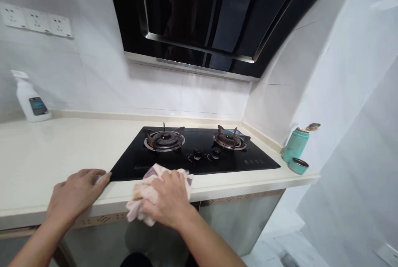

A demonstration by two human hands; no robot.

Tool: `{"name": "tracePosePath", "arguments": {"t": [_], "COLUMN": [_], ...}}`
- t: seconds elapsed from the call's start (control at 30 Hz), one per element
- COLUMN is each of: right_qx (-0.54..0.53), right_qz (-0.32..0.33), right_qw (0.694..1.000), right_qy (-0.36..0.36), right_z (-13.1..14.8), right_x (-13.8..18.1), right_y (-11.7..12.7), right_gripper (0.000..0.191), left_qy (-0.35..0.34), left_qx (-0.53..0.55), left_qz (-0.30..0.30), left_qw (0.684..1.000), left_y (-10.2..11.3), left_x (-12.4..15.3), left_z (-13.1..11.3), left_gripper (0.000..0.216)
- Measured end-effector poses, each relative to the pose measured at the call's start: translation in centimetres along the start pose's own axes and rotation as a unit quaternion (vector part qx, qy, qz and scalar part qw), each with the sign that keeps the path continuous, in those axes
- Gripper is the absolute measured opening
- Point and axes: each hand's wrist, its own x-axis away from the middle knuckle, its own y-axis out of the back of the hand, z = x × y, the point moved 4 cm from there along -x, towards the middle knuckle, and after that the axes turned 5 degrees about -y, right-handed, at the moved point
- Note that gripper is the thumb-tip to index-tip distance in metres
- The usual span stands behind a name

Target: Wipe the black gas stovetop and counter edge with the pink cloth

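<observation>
My right hand [171, 196] presses a crumpled pale pink cloth [144, 192] against the front edge of the counter, its fingers bent over it. Part of the cloth lies on the near rim of the black glass gas hob [199, 165], and part hangs down over the counter edge. My left hand [74, 192] rests on the white countertop [77, 146], fingers extended and holding nothing, the thumb close to the hob's near left corner. Two burners, left [164, 139] and right [230, 139], carry rusty pan supports. Between them sit two black knobs [197, 153].
A black range hood [199, 18] slopes low over the hob. At the far left stands a white spray bottle [31, 99] below wall sockets [37, 20]. On the right counter end are a turquoise flask [295, 144] and a small turquoise cup [298, 166], beside the side wall.
</observation>
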Motion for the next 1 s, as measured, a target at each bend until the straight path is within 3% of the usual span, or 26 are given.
{"name": "tracePosePath", "arguments": {"t": [0.13,0.27,0.47,0.67,0.77,0.87,0.93,1.0], "right_qx": [-0.018,-0.025,0.075,0.199,0.1,-0.052,-0.167,-0.312], "right_qz": [0.009,0.003,-0.021,-0.027,-0.045,-0.067,-0.117,-0.202], "right_qw": [0.999,0.999,0.993,0.94,0.932,0.91,0.865,0.783], "right_qy": [0.051,0.048,-0.088,-0.274,-0.344,-0.407,-0.458,-0.498], "right_z": [2.3,0.2,-9.5,-21.0,-24.2,-25.8,-26.8,-27.8], "right_x": [-0.8,-0.3,2.9,9.1,12.4,16.0,19.1,22.7], "right_y": [-0.8,0.0,3.7,10.4,12.8,13.6,13.2,12.0], "right_gripper": [0.05,0.045,0.021,0.024,0.025,0.039,0.051,0.056], "left_qy": [0.005,0.0,0.01,0.011,0.012,0.008,0.009,0.014], "left_qx": [0.002,-0.007,0.004,0.018,0.019,0.008,-0.001,-0.008], "left_qz": [-0.009,-0.007,0.003,-0.003,0.0,0.008,0.014,0.023], "left_qw": [1.0,1.0,1.0,1.0,1.0,1.0,1.0,1.0], "left_y": [0.4,0.7,1.1,1.3,1.1,0.9,0.8,0.8], "left_x": [0.5,0.9,1.4,1.4,1.2,0.9,0.6,0.4], "left_z": [-0.5,-1.0,-1.3,-1.5,-1.2,-0.9,-0.9,-0.9], "left_gripper": [0.052,0.05,0.054,0.055,0.057,0.061,0.062,0.062]}}
